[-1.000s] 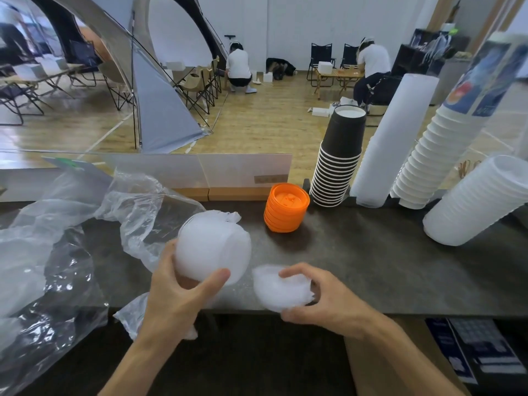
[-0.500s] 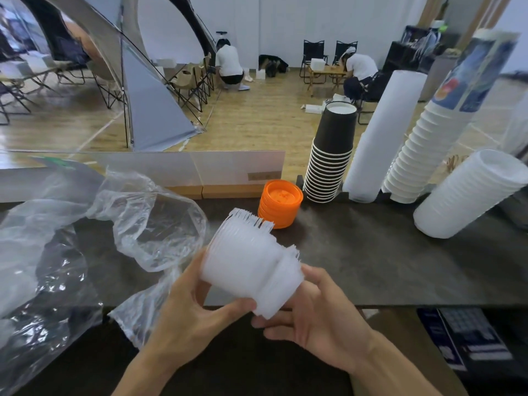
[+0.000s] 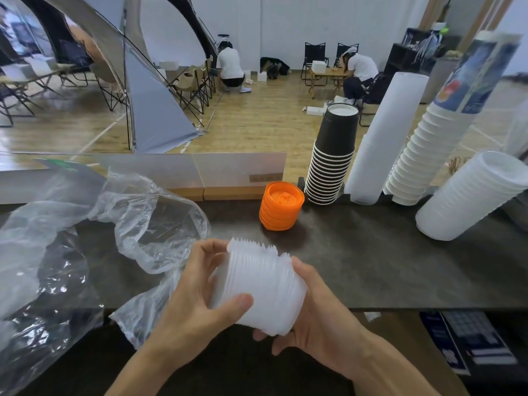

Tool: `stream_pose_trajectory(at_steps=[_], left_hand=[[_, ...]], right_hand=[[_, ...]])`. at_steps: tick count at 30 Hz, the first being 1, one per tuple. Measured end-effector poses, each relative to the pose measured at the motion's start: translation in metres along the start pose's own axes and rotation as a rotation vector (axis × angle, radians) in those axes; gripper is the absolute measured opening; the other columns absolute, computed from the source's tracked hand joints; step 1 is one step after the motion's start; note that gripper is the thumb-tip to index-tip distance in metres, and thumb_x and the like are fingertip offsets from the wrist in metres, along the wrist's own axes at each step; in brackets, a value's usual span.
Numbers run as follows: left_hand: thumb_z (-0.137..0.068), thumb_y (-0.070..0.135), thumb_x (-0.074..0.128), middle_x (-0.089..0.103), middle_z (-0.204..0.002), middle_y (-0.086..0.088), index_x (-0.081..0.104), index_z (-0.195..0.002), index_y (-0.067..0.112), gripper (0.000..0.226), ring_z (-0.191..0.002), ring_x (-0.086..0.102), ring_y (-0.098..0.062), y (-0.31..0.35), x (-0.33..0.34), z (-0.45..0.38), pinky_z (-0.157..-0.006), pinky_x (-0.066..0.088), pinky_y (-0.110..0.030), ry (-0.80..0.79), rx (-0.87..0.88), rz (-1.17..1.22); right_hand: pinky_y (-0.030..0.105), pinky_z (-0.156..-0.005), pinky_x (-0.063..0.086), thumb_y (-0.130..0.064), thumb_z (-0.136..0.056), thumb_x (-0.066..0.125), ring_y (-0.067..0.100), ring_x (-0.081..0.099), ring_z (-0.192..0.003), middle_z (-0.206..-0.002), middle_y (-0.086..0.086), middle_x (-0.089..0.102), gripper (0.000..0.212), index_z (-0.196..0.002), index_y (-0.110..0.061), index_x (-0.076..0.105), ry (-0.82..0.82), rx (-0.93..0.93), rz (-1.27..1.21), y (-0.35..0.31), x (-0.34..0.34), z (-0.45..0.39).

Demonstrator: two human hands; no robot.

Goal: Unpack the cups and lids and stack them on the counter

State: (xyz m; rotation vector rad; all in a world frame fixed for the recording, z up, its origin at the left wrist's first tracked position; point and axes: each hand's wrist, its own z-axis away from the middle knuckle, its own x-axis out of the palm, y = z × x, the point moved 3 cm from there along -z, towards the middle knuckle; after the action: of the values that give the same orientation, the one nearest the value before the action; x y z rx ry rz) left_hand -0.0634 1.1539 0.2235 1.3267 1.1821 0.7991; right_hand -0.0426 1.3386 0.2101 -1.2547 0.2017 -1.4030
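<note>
Both hands hold a stack of translucent white lids (image 3: 264, 287) on its side above the near edge of the dark counter (image 3: 371, 270). My left hand (image 3: 197, 292) grips its left end, thumb across the front. My right hand (image 3: 317, 312) cups the right end from below and behind. Empty clear plastic bags (image 3: 94, 224) lie crumpled on the counter's left. A short stack of orange lids (image 3: 281, 205) stands upright past the white lids.
Along the counter's back right stand a black cup stack (image 3: 333, 158), a white sleeve of cups (image 3: 383, 138) and a leaning white cup stack (image 3: 425, 155). Another white stack (image 3: 471, 195) lies tilted at far right. A low clear panel (image 3: 171, 170) edges the counter's back.
My right hand brought its loose lids against the stack in my left hand. The joined stack now sits lower and nearer to me, held by both hands.
</note>
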Motion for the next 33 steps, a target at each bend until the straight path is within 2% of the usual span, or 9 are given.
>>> stream_pose_trajectory(at_steps=[3,5,7,9,11,13,18,26,33], left_hand=[[-0.059,0.057,0.076,0.039,-0.144,0.028,0.020,-0.145,0.061,0.103,-0.133,0.040,0.008,0.002,-0.001,0.001,-0.095,0.043,-0.019,-0.066,-0.029,-0.130],[-0.061,0.057,0.073,0.040,-0.141,0.034,0.018,-0.144,0.065,0.100,-0.130,0.042,0.010,0.004,0.000,0.002,-0.093,0.046,-0.013,-0.153,-0.055,-0.122],[-0.065,0.055,0.070,0.041,-0.139,0.036,0.024,-0.142,0.066,0.090,-0.130,0.045,0.005,0.006,0.000,0.002,-0.097,0.050,-0.019,-0.229,-0.072,-0.144],[-0.068,0.059,0.066,0.026,-0.150,0.040,0.014,-0.144,0.069,0.092,-0.140,0.030,0.009,0.005,0.000,0.002,-0.110,0.041,-0.029,-0.273,-0.087,-0.205],[-0.067,0.067,0.064,0.014,-0.153,0.045,0.000,-0.144,0.070,0.101,-0.138,0.015,0.023,0.003,0.000,0.003,-0.113,0.030,-0.017,-0.251,-0.105,-0.285],[-0.059,0.076,0.070,0.016,-0.149,0.048,-0.008,-0.145,0.069,0.115,-0.131,0.018,0.031,0.004,0.003,0.004,-0.100,0.028,-0.002,-0.180,-0.109,-0.334],[-0.046,0.072,0.084,0.037,-0.136,0.047,0.008,-0.149,0.062,0.128,-0.123,0.041,0.021,0.006,0.011,0.007,-0.086,0.038,0.004,-0.014,-0.075,-0.233],[-0.052,0.057,0.089,0.053,-0.131,0.028,0.026,-0.142,0.064,0.110,-0.118,0.060,-0.003,0.007,0.010,0.011,-0.087,0.060,-0.038,0.002,-0.046,-0.073],[-0.054,0.056,0.087,0.051,-0.124,0.037,0.024,-0.144,0.062,0.110,-0.117,0.057,0.004,0.008,0.009,0.010,-0.084,0.058,-0.022,0.032,-0.019,-0.100]], right_hand=[[0.030,-0.062,0.055,-0.074,-0.080,0.048,0.028,0.066,-0.087,-0.113,0.020,0.068,0.072,-0.137,-0.030,0.055,0.007,0.035,0.038,-0.001,-0.001,0.001],[0.029,-0.059,0.053,-0.075,-0.081,0.051,0.029,0.066,-0.083,-0.110,0.022,0.067,0.071,-0.133,-0.027,0.060,0.011,0.040,0.071,-0.002,-0.002,0.001],[0.030,-0.058,0.050,-0.076,-0.082,0.052,0.030,0.065,-0.082,-0.110,0.025,0.066,0.073,-0.133,-0.024,0.061,0.025,0.045,0.103,-0.001,-0.004,0.002],[0.031,-0.057,0.049,-0.077,-0.081,0.053,0.031,0.065,-0.082,-0.112,0.027,0.066,0.075,-0.134,-0.024,0.060,0.051,0.050,0.129,0.000,-0.006,0.001],[0.031,-0.057,0.050,-0.078,-0.080,0.052,0.032,0.065,-0.081,-0.112,0.029,0.067,0.076,-0.132,-0.024,0.061,0.087,0.044,0.159,0.000,-0.007,0.000],[0.032,-0.058,0.051,-0.077,-0.079,0.051,0.033,0.065,-0.084,-0.112,0.028,0.068,0.074,-0.129,-0.024,0.062,0.117,0.025,0.175,-0.001,-0.005,0.000],[0.035,-0.059,0.054,-0.080,-0.080,0.055,0.034,0.072,-0.088,-0.109,0.018,0.073,0.077,-0.134,-0.025,0.052,0.247,-0.057,0.243,-0.007,-0.002,-0.001],[0.038,-0.068,0.056,-0.078,-0.073,0.053,0.031,0.071,-0.099,-0.124,0.013,0.067,0.083,-0.140,-0.029,0.044,0.170,-0.111,0.343,-0.014,-0.001,0.003],[0.039,-0.084,0.062,-0.070,-0.062,0.068,0.014,0.067,-0.110,-0.130,-0.014,0.058,0.081,-0.135,-0.052,0.038,0.313,-0.265,0.467,-0.017,0.000,0.007]])
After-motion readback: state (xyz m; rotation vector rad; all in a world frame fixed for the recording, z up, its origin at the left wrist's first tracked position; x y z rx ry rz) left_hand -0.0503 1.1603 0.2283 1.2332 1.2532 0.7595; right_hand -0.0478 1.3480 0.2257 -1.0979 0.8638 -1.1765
